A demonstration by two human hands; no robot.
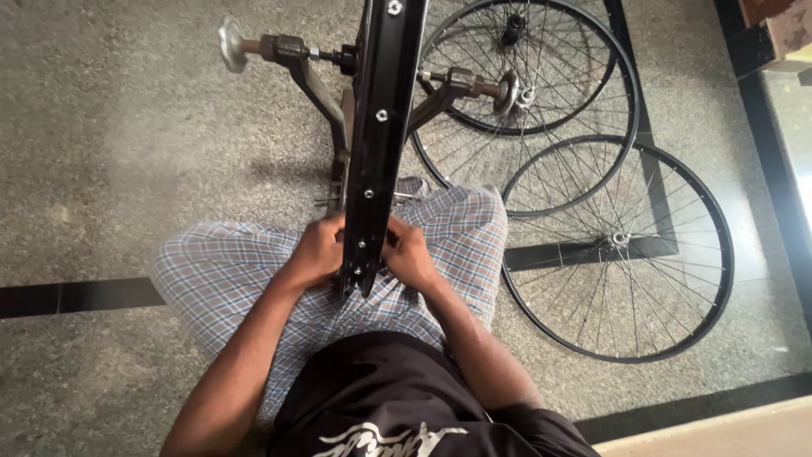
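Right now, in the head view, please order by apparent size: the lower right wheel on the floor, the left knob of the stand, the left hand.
1. lower right wheel
2. left hand
3. left knob

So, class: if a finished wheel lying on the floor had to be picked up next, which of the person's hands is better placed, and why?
Probably the right hand. Both hands grip the black rim mounted in the truing stand, but the spoked wheels lie on the floor on the right side, while the left hand would have to cross the rim.
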